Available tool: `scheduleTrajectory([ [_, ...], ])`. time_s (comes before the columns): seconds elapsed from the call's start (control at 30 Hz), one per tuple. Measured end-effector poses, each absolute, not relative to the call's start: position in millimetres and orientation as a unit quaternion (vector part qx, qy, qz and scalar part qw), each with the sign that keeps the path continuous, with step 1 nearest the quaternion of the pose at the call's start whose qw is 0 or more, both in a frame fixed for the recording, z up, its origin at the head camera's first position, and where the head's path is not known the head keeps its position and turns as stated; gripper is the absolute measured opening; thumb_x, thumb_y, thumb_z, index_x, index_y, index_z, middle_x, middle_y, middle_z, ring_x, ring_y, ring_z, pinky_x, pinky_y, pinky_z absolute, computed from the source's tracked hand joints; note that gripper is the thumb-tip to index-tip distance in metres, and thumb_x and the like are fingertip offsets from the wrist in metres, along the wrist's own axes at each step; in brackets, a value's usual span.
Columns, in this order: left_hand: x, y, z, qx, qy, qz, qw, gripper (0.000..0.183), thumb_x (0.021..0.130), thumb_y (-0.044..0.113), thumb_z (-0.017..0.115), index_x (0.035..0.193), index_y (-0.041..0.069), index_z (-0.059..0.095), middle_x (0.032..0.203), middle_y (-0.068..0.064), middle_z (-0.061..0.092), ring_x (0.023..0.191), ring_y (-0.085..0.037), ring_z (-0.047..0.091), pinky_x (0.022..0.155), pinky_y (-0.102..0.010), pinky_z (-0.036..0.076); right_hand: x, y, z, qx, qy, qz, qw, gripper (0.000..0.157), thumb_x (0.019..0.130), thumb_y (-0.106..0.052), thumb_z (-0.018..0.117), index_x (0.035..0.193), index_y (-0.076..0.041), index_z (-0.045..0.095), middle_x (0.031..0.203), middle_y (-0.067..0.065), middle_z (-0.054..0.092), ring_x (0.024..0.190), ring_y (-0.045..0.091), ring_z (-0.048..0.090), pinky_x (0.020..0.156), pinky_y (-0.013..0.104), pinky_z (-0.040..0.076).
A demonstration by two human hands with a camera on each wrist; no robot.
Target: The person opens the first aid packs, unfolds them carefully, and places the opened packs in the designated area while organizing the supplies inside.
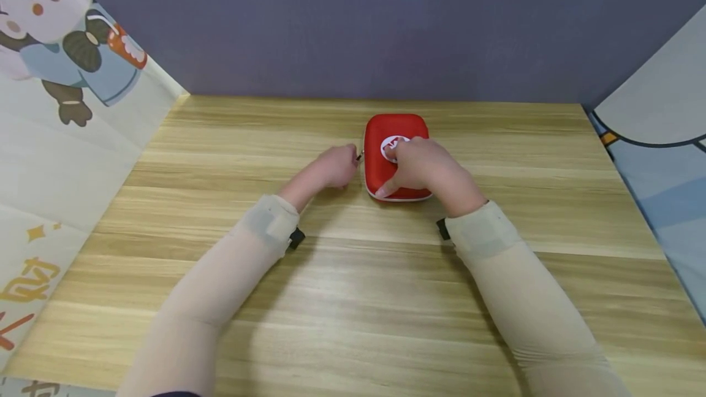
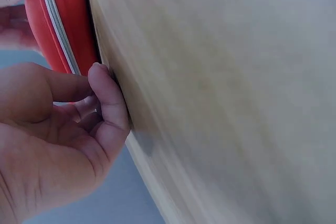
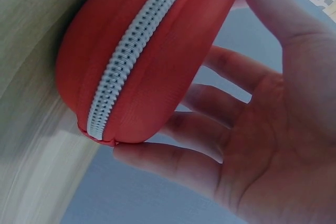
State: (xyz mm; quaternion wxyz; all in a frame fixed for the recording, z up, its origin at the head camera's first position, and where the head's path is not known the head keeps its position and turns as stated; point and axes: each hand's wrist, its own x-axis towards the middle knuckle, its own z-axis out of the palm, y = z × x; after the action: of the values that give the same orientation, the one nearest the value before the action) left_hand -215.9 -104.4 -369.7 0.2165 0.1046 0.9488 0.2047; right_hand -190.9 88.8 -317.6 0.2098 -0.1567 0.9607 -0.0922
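Red case (image 1: 380, 170): is lying on the desk (image 1: 331, 299). Right hand (image 1: 425, 167): is pressing its top, fingers spread. Left hand (image 1: 337, 167): is pinching the zip pull (image 1: 360, 156) (hold partly hidden). Risk: case skidding or zip pull slipping loose, should either hand be slackening.

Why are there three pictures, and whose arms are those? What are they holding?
There's no robot here, just a person using two bare hands. The wide picture comes from a camera worn on the head, looking down. The other two come from cameras on the wrists, one for each hand.

On the wooden table sits a red case with a pale zipper around its side. The left hand seems to pinch the small dark zipper pull, and the right hand rests over the top.
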Motion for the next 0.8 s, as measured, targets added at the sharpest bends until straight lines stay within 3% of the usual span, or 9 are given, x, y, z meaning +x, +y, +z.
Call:
scheduleTrajectory([
  [0.2, -200, -105, -370, 0.112, 0.947, 0.208, 0.218, 0.023, 0.112, 0.015, 0.039, 0.119, 0.001, 0.056, 0.093, -0.013, 0.068, 0.062, -0.017, 0.066, 0.06, -0.028, 0.055, -190, 89, -318, -0.154, 0.961, -0.09, 0.213, 0.094, 0.08, -0.055, 0.089, 0.159, -0.019, 0.051, 0.153, 0.019, 0.054, 0.136, 0.038, 0.052, 0.114, 0.054, 0.05],
  [0.43, -182, -104, -370, 0.123, 0.949, 0.21, 0.201, 0.018, 0.111, 0.016, 0.043, 0.11, 0.005, 0.057, 0.087, -0.009, 0.065, 0.077, -0.022, 0.063, 0.067, -0.032, 0.052, -190, 91, -315, -0.156, 0.961, -0.082, 0.215, 0.094, 0.081, -0.055, 0.089, 0.159, -0.019, 0.051, 0.155, 0.02, 0.053, 0.139, 0.04, 0.051, 0.116, 0.055, 0.049],
  [0.67, -162, -109, -370, 0.154, 0.946, 0.208, 0.196, 0.017, 0.109, 0.018, 0.049, 0.098, 0.01, 0.059, 0.077, -0.004, 0.055, 0.073, -0.02, 0.054, 0.064, -0.03, 0.045, -188, 91, -315, -0.16, 0.959, -0.082, 0.217, 0.094, 0.082, -0.056, 0.088, 0.16, -0.02, 0.05, 0.157, 0.02, 0.051, 0.142, 0.04, 0.049, 0.118, 0.054, 0.048],
  [0.8, -153, -112, -371, 0.178, 0.944, 0.205, 0.187, 0.019, 0.109, 0.02, 0.052, 0.097, 0.01, 0.063, 0.074, -0.003, 0.053, 0.076, -0.021, 0.055, 0.067, -0.033, 0.045, -189, 92, -315, -0.167, 0.96, -0.081, 0.212, 0.093, 0.082, -0.056, 0.087, 0.16, -0.019, 0.051, 0.158, 0.02, 0.052, 0.143, 0.041, 0.049, 0.119, 0.055, 0.046],
])
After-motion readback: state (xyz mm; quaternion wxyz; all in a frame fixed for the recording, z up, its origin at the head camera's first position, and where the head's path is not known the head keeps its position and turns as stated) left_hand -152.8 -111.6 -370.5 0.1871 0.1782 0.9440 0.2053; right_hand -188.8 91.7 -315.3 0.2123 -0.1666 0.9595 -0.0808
